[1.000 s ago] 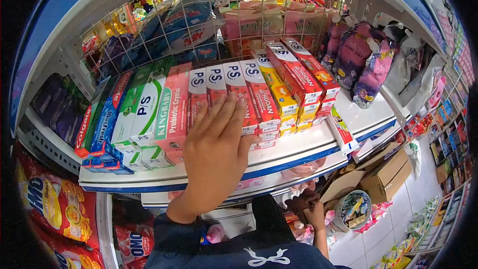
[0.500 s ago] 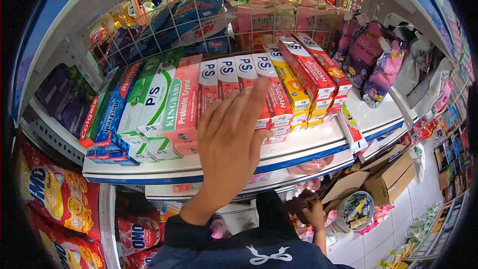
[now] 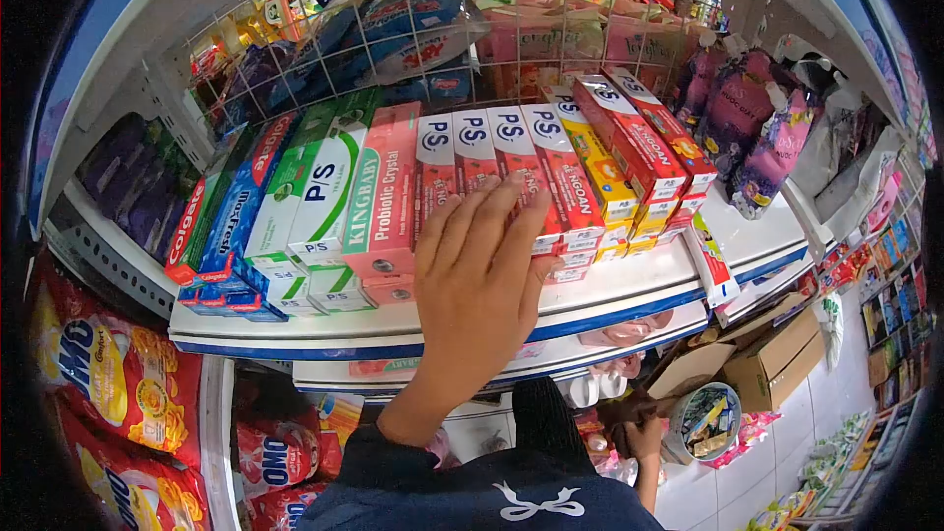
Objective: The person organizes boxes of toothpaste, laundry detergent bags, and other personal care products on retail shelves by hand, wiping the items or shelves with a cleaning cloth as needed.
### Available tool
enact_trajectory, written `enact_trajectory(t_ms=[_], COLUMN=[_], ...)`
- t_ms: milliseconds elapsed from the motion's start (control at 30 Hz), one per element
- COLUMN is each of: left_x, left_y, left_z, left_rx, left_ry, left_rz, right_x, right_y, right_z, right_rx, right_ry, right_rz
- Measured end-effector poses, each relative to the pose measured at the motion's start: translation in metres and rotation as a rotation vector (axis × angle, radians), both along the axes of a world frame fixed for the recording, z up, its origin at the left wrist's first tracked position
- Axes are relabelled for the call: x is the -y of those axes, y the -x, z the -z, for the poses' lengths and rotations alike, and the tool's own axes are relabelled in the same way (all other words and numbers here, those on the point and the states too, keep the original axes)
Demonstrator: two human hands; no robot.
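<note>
My left hand [image 3: 482,275] lies over the fronts of the red P/S toothpaste boxes [image 3: 568,187], its fingers stretched out and a little apart, the thumb near the lower box ends. To its left stand a pink Kingbaby box [image 3: 382,192], white-and-green P/S boxes [image 3: 320,197], a blue MaxFresh box [image 3: 241,202] and a Colgate box [image 3: 192,241]. Yellow P/S boxes [image 3: 602,182] and a stack of red Be Ngoan boxes [image 3: 629,138] are to its right. Low beside my body, my right hand [image 3: 644,438] has curled fingers against something dark brown I cannot make out.
The white shelf [image 3: 393,326] has a blue front edge and a wire grid behind. Purple pouches [image 3: 772,152] and a toothpaste tube [image 3: 710,261] stand right. Below are a bucket [image 3: 678,423] of small packs and an open carton [image 3: 777,364]. OMO bags [image 3: 118,374] fill the lower left.
The view has shifted slightly, so the shelf sits further right. My left hand stays on the red boxes, fingers slightly lower. My right hand appears nearer the bucket.
</note>
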State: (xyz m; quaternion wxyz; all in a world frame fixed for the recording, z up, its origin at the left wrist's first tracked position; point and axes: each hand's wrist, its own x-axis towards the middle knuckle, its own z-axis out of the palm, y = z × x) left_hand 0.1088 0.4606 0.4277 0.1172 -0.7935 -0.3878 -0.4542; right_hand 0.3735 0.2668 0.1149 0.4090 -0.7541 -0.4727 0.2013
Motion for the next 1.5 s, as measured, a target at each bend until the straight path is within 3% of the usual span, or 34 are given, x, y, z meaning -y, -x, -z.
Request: enact_trajectory(t_ms=[67,167,233,300,333,400,467,500,567,633,733,767,867,933,967,1033,1133,1500], left_x=[-0.001,-0.002,-0.002,-0.001,-0.002,-0.003,-0.003,-0.001,0.014,0.024,0.005,0.003,0.006,0.003,0.002,0.001,0.001,0.003], left_y=[0.001,0.001,0.0,0.0,0.0,0.001,0.01,0.018,0.041,0.053,0.057,0.057,0.06,0.061,0.061,0.063,0.062,0.059], left_z=[0.001,0.003,0.002,0.002,0.002,0.007,0.013,0.015,0.005,0.001,0.022,0.025,0.023,0.026,0.027,0.03,0.029,0.029], left_rx=[-0.026,-0.019,-0.014,0.012,0.033,0.111,0.322,0.426,0.261,0.157,0.143,0.115,0.116,0.149,0.156,0.169,0.187,0.229], left_ry=[-0.007,-0.016,-0.025,-0.036,-0.049,-0.115,-0.211,-0.255,-0.282,-0.195,-0.141,-0.132,-0.108,-0.135,-0.149,-0.169,-0.158,-0.207], left_rz=[-0.017,-0.012,-0.014,0.004,0.028,0.095,0.259,0.343,0.056,-0.151,-0.209,-0.25,-0.216,-0.183,-0.182,-0.176,-0.162,-0.167], right_x=[0.002,-0.002,-0.001,-0.015,-0.029,-0.034,-0.057,-0.064,-0.071,-0.078,-0.113,-0.133,-0.174,-0.208,-0.22,-0.224,-0.229,-0.274], right_y=[0.007,0.018,0.022,0.029,0.054,0.044,0.061,0.061,0.062,0.062,0.118,0.115,0.124,0.142,0.151,0.161,0.156,0.173], right_z=[-0.012,-0.011,-0.024,-0.056,-0.11,-0.134,-0.202,-0.227,-0.265,-0.304,-0.396,-0.375,-0.393,-0.401,-0.38,-0.367,-0.37,-0.373], right_rx=[0.024,-0.449,-0.414,-0.416,-0.565,-0.393,-0.212,-0.153,-0.039,0.04,0.508,0.041,0.243,0.73,0.647,0.804,0.71,0.636], right_ry=[0.15,0.055,0.14,0.104,0.029,0.229,-0.101,-0.152,-0.252,-0.225,-0.593,-0.865,-1.013,-0.933,-0.636,-0.771,-0.499,-0.419], right_rz=[-0.098,-0.004,-0.048,-0.205,-0.268,-0.511,-0.916,-0.987,-1.122,-1.038,-0.657,-0.731,-0.713,-1.041,-1.19,-1.048,-1.12,-1.03])
